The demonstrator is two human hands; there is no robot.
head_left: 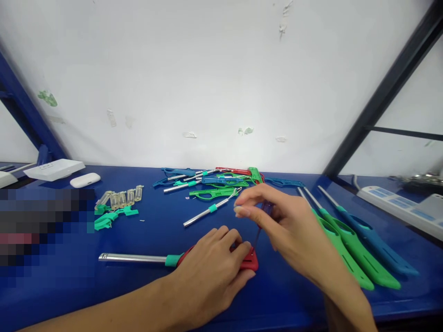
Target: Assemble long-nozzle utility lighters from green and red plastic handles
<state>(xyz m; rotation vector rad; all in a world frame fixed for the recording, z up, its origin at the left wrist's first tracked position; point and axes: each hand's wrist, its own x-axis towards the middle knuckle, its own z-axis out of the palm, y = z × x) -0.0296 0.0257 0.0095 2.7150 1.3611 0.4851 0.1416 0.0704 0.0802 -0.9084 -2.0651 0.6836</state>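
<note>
A red long-necked lighter (251, 264) with a silver tube and a teal collar lies flat on the blue table, its tube pointing left. My left hand (211, 272) is closed over its handle and presses it down; much of the handle is hidden. Above the handle's right end, my right hand (277, 216) is curled around a screwdriver (257, 237). The shaft slants down to the red handle near a small hole, while the dark purplish grip is mostly behind the fingers. Whether the tip sits in a screw is too small to tell.
Two green lighters (370, 272) and a blue lighter (387, 253) lie at the right, beside a power strip (401, 205). Loose handle shells (214, 193) and tubes (202, 216) are heaped at the back. Clear fuel tanks (121, 199), teal parts (107, 220) and a white case (85, 180) lie left.
</note>
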